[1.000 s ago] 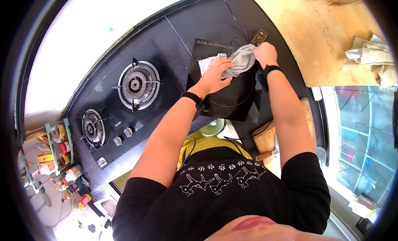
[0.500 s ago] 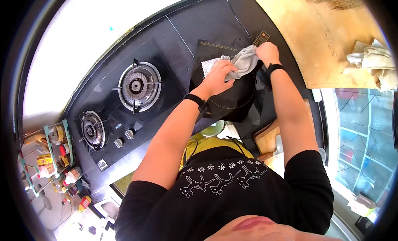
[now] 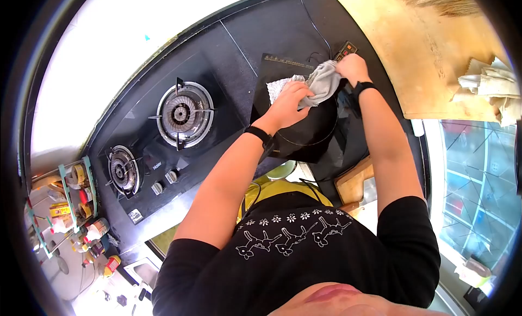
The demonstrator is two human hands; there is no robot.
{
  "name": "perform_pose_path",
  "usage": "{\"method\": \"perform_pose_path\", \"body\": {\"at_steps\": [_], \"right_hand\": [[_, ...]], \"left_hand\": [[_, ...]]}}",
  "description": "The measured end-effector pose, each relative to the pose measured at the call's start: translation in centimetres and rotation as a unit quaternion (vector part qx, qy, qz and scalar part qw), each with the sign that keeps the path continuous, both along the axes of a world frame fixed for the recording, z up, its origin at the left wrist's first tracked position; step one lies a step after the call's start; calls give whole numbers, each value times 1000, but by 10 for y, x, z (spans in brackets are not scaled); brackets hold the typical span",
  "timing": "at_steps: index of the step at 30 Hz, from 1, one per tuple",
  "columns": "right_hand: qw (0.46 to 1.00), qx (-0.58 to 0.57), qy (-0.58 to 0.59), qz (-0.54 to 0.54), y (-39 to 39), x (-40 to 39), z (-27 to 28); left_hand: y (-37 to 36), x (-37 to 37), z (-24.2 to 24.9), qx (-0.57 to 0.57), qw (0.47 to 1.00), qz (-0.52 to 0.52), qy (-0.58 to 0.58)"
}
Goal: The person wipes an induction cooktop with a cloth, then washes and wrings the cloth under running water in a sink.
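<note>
A light grey cloth [image 3: 325,83] stretches bunched between my two hands above a flat black induction cooktop [image 3: 304,145]. My left hand [image 3: 291,103] has its fingers curled over the cloth, and a pale patterned end sticks out beyond the fingertips. In a closed fist, my right hand [image 3: 354,69] grips the cloth's other end. Just past that fist lies a dark control box with buttons [image 3: 346,48]. A thin circle marks the cooktop's surface below the cloth; part of the surface is hidden by my left hand and the cloth.
To the left is a gas hob with a large burner [image 3: 181,115] and a small burner [image 3: 124,171]. A black cord [image 3: 314,23] crosses the counter. Folded cloths [image 3: 492,85] lie on the wooden board [image 3: 391,55] at right. Bottles and a rack [image 3: 76,196] stand lower left.
The view has shifted slightly. Both hands keep hold of the cloth in nearly the same place, with little visible movement.
</note>
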State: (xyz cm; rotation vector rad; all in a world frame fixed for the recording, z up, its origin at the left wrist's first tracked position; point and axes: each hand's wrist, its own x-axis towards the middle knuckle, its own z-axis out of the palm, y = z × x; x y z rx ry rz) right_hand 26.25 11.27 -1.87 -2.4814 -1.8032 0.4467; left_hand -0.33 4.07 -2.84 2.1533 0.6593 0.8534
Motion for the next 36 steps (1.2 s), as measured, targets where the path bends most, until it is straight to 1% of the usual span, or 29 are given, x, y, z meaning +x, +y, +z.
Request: {"method": "perform_pose_path", "body": {"at_steps": [1, 2, 3, 4, 6, 7, 8, 9, 10, 11, 12, 14, 15, 16, 17, 19, 21, 22, 23, 25, 27, 29, 30, 32, 33, 35, 36], "right_hand": [[999, -11, 10, 43, 5, -11, 0], [995, 0, 1, 104, 15, -26, -6], [990, 16, 1, 139, 27, -44, -12], [990, 25, 15, 139, 36, -65, -18], [995, 22, 52, 87, 43, -92, -13], [995, 5, 93, 23, 34, -103, 17], [994, 11, 41, 97, 49, -79, -22], [995, 25, 46, 82, 41, -64, -14], [996, -20, 34, 82, 29, -52, 11], [1000, 9, 17, 22, 16, -34, 20], [999, -50, 13, 12, 9, -19, 28], [999, -28, 36, -15, 10, 2, 6], [998, -13, 43, -31, 6, -6, 7], [998, -28, 64, -8, 10, -15, 10], [988, 4, -41, 150, 15, -24, 7], [981, 75, 39, 172, 25, -50, -3], [993, 57, 29, 100, 30, -76, -2], [995, 44, 55, 75, 29, -78, 7], [995, 46, 59, 72, 27, -73, 8], [996, -18, 23, 85, 28, -45, 11], [982, -158, -14, 99, 27, -21, 17], [994, -89, -22, 60, 20, -24, 16], [989, -46, -37, 136, 28, -26, -3], [994, 13, 21, 107, 31, -59, -3], [994, 25, 4, 103, 37, -73, -11], [995, 10, 51, 80, 29, -90, 18], [993, 16, 30, 113, 32, -79, 4]], "left_hand": [[0, 1, -1, 0, 1000, 1, 0], [0, 1, -1, 2, 1000, 4, -3], [0, 0, -2, 3, 1000, 6, -4], [0, -1, -1, 4, 1000, 2, 5], [0, -1, 1, -52, 998, 4, 24], [-1, -1, 0, -52, 998, -2, 29], [-1, -1, 1, -41, 999, -6, 24], [1, -1, 1, -29, 999, -5, 14], [1, -2, 2, -30, 1000, 0, 9], [1, -2, 3, -31, 999, 1, 11], [0, -1, 4, -32, 999, -2, 13], [-2, 1, 5, -30, 1000, 6, -4], [-3, -1, 5, -30, 999, 14, -8], [0, -1, 4, -30, 999, 16, -6], [1, -1, 3, -31, 999, 9, -2], [0, -1, 3, -36, 999, -5, 8], [0, 0, 4, -43, 999, 0, 11], [-1, -1, 4, -43, 999, -4, 16], [0, -1, 5, -49, 999, -11, 15], [4, -2, 7, -52, 999, -10, 10], [1, -2, 9, -46, 999, -16, 9], [1, 0, 8, -39, 999, -12, 9], [1, 0, 7, -31, 999, -7, 16], [1, 0, 7, -31, 999, -9, 20], [2, 0, 8, -28, 999, -9, 23], [1, -1, 8, -37, 999, -12, 30], [2, 0, 8, -45, 999, -10, 27]]}}
